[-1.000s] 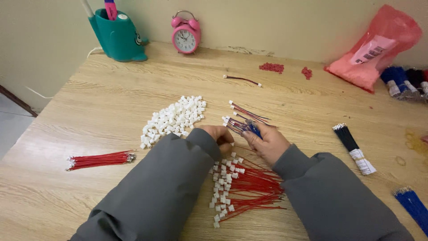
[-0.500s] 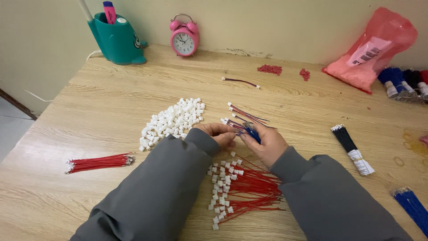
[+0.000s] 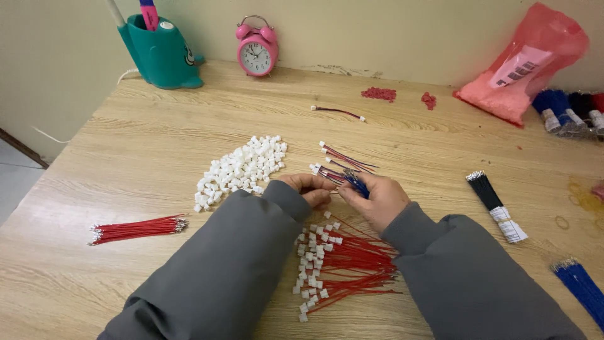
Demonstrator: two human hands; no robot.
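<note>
Together, hands pinch blue wires (mid-table) — touching.

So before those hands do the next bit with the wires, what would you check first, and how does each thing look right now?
1. Blue wires held: ok. The right hand grips a small bunch of blue wires.
2. Left hand meets the wire ends: ok, fingertips close together; what it pinches, cannot tell.
3. White connectors in reach: ok, a loose pile lies just beyond the left hand.
4. Finished red wires with connectors kept apart: ok, heaped between the sleeves.
5. Spare red wire bundle: ok, lying to the left, untouched.
6. Connector seated on the wire: cannot tell, fingers hide it.
</note>
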